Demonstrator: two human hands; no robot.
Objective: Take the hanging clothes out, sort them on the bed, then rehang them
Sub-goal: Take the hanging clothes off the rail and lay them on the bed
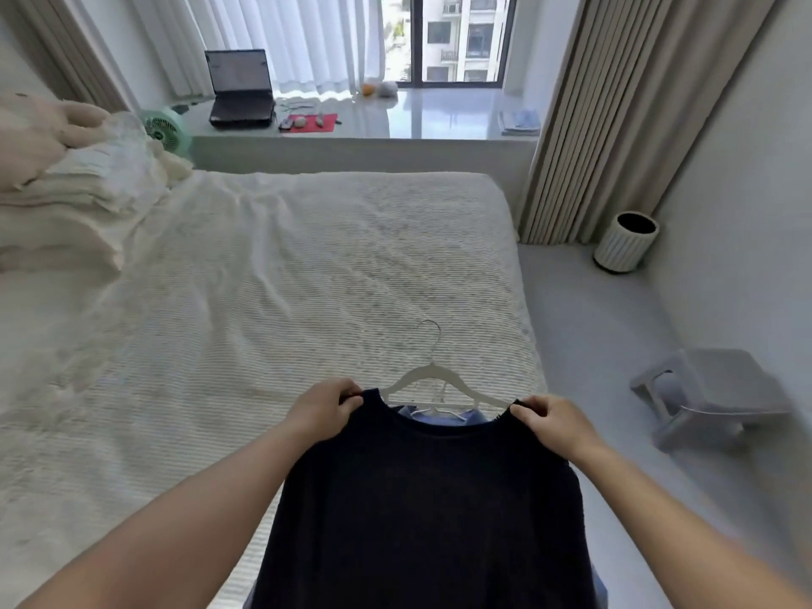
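Observation:
A dark navy knit top (426, 512) hangs in front of me over the near right corner of the bed (263, 292). My left hand (325, 408) pinches its left shoulder and my right hand (556, 421) pinches its right shoulder. A white hanger (433, 375) with a metal hook shows just past the neckline, lying on the bedspread. A blue garment (472, 417) peeks out behind the neckline, mostly hidden by the top.
Folded cream bedding and a plush toy (66, 169) are piled at the bed's left. A laptop (241, 92), a green fan (164, 129) and small items sit on the window ledge. A white bin (626, 248) and a grey stool (707, 395) stand on the floor at right.

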